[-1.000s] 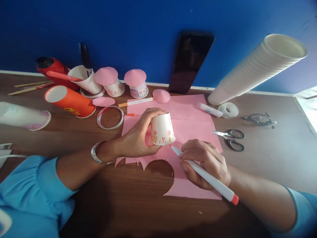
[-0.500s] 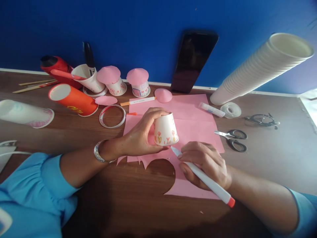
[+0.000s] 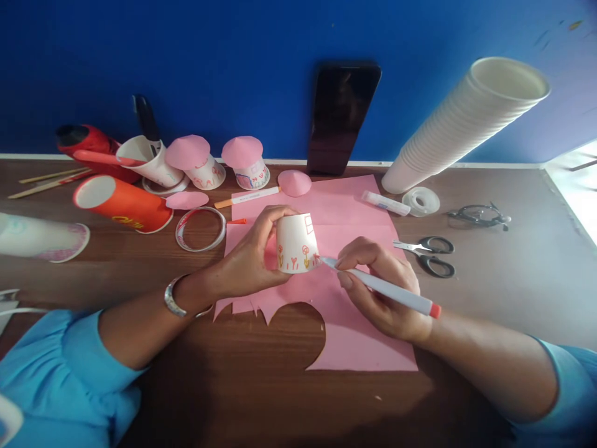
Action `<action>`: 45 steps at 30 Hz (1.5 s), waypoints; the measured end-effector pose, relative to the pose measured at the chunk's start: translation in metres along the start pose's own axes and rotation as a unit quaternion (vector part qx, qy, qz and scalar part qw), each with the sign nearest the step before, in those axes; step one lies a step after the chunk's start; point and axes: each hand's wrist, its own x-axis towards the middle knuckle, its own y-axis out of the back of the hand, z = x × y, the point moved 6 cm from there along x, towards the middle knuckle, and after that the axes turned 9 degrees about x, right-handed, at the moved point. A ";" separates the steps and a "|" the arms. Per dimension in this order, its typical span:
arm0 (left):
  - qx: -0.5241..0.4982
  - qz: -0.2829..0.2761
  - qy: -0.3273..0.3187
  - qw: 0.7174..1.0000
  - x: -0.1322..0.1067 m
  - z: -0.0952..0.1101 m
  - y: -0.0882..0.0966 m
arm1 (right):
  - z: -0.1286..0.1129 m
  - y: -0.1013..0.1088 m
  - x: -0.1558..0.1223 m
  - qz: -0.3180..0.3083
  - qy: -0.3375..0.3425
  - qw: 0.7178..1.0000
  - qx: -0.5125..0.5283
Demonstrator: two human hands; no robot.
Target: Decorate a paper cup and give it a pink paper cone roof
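A white paper cup (image 3: 295, 239) is held upside down in my left hand (image 3: 254, 255), thumb on its base end and fingers under its rim. Red and orange flowers and a red window outline are drawn on its side. My right hand (image 3: 382, 286) grips a white felt-tip pen (image 3: 394, 290) with a red end. The pen's tip is at the cup's lower right side, by a flower; whether it touches cannot be made out. Beneath both hands lies a sheet of pink paper (image 3: 345, 218) with curved pieces cut from its near edge.
Behind stand two decorated cups with pink cone tops (image 3: 188, 152) and a loose pink cone (image 3: 295, 183). Scissors (image 3: 431, 256), clear tape (image 3: 421, 201), a phone (image 3: 344, 118) and a tall cup stack (image 3: 466, 121) are right. An orange cup (image 3: 124, 204) lies left.
My left hand has turned the cup, bringing the window outline into view. The pen tip has moved up from below the rim to the cup's right side. The whole view has shifted slightly.
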 end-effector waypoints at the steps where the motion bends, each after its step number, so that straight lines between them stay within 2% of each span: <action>1: -0.005 0.000 0.004 1.000 0.000 0.001 0.000 | 0.001 0.000 0.000 -0.002 0.000 1.000 0.006; 7: -0.005 -0.007 0.023 1.000 0.001 0.004 0.000 | 0.002 -0.002 -0.003 -0.011 0.017 0.999 0.028; 14: 0.019 0.004 -0.027 0.999 0.000 0.002 0.000 | 0.001 -0.002 -0.002 -0.021 0.013 0.999 0.025; 39: 0.010 0.019 -0.037 0.999 0.002 0.005 -0.001 | -0.005 -0.001 0.000 -0.026 0.004 0.999 0.024; 42: 0.015 0.019 -0.037 0.999 0.002 0.006 0.000 | -0.003 0.000 -0.001 -0.016 -0.003 0.999 0.033; 45: 0.017 0.022 -0.036 0.999 0.002 0.005 -0.001 | 0.000 0.002 -0.003 0.027 0.018 0.998 0.062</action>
